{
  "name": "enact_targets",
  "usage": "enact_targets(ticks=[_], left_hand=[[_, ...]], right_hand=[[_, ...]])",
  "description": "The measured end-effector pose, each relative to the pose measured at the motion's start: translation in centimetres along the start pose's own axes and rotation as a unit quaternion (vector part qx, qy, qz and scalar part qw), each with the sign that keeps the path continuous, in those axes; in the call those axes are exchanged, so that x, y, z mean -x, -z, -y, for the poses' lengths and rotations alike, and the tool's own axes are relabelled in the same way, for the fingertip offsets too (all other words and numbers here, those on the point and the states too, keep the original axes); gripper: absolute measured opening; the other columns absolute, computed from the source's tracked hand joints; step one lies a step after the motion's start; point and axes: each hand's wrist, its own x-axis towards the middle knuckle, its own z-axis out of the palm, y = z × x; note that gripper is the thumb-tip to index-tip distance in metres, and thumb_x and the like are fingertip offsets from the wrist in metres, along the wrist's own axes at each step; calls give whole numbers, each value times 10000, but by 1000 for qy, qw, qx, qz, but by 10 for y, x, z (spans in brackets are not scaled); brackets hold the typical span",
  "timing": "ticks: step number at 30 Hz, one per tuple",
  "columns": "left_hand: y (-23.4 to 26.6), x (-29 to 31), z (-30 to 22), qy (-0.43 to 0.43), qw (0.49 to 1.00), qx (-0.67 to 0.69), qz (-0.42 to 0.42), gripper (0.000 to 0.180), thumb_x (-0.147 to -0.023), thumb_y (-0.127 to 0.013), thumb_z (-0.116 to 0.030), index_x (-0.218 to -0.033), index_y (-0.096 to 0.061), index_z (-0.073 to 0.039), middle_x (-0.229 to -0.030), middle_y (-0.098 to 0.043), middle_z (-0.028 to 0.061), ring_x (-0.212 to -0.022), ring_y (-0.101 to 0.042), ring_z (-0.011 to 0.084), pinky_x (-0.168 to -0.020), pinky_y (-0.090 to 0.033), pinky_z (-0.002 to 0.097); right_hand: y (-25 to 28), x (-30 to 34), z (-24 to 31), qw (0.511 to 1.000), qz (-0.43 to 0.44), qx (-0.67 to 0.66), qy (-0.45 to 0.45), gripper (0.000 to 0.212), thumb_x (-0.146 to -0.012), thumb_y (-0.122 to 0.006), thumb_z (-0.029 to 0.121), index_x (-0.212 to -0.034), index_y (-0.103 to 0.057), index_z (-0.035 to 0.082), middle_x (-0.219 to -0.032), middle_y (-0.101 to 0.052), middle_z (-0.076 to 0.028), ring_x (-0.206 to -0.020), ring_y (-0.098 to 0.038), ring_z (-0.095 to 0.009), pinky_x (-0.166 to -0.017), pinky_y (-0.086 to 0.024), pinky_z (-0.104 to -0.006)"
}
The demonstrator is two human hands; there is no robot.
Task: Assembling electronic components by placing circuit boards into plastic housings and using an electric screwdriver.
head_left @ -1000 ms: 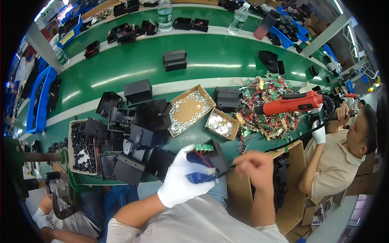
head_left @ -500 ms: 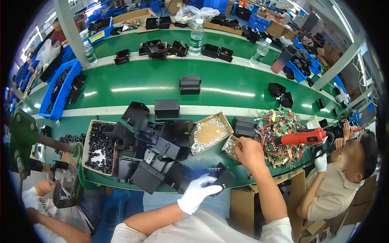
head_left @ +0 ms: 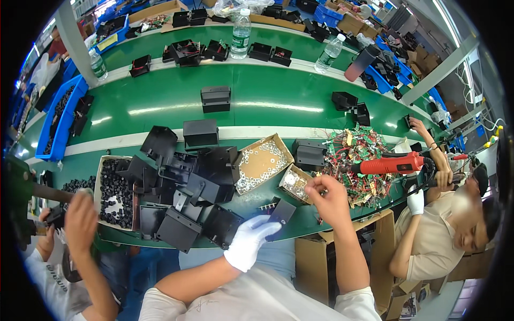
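Observation:
My left hand (head_left: 250,242), in a white glove, grips a small black plastic case (head_left: 282,212) at the table's near edge. A row of metal pins shows on the case's far left side. My bare right hand (head_left: 327,199) hovers just right of a small carton of tiny metal parts (head_left: 295,182), apart from it. Its thumb and forefinger are pinched together; anything between them is too small to make out. To the left of the gloved hand lies a heap of black plastic cases (head_left: 179,229). A shallow carton of metal nuts (head_left: 264,163) stands beyond both hands.
Right of the small carton, a red electric screwdriver (head_left: 391,163) lies over a pile of wired circuit boards (head_left: 353,184). A white box of black knobs (head_left: 116,195) stands at left. Co-workers sit close on both sides; a co-worker's hand (head_left: 81,216) is raised at left.
My right hand has drawn back from the small carton. The case in my left hand has turned slightly. The left co-worker's hand has come up, and another arm reaches in at far right.

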Motion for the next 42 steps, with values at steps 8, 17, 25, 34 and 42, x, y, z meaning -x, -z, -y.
enact_targets(ticks=[8,17,25,34,42], left_hand=[[-2,2,9,-38,999,-29,-10,178,-935,-741,-91,-1086,-733,3,-960,-707,39,-854,-601,106,-782,-473,225],[-5,2,6,-24,999,-44,-16,182,-919,-755,-89,-1073,-746,8,-930,-690,31,-853,-595,104,-765,-471,230],[1,1,9,-23,997,-71,-12,207,-914,-761,-123,-1083,-764,-4,-951,-712,15,-864,-601,89,-780,-461,216],[6,2,18,-31,999,-38,-10,225,-913,-768,-143,-1111,-769,-36,-1013,-746,1,-892,-617,72,-799,-460,200],[6,0,11,-10,999,-38,-7,245,-918,-771,-146,-1136,-760,-35,-1025,-751,6,-893,-629,70,-807,-457,188]], right_hand=[[-8,60,37,971,106,-178,-115,94,-823,-776,-51,-894,-742,1,-789,-715,-31,-604,-543,-59,-563,-435,-176],[-8,55,46,972,70,-192,-117,83,-832,-779,-49,-898,-741,-15,-822,-736,-51,-609,-560,-66,-565,-456,-182],[-57,-40,56,968,115,163,150,171,-829,-785,92,-996,-800,56,-826,-751,-48,-688,-660,-208,-676,-523,-312],[-110,-91,35,914,296,228,156,123,-812,-774,115,-923,-786,64,-822,-750,-49,-728,-683,-221,-699,-531,-338],[-93,-84,31,960,225,131,103,97,-802,-763,102,-888,-769,57,-826,-736,-62,-742,-676,-227,-715,-532,-340]])
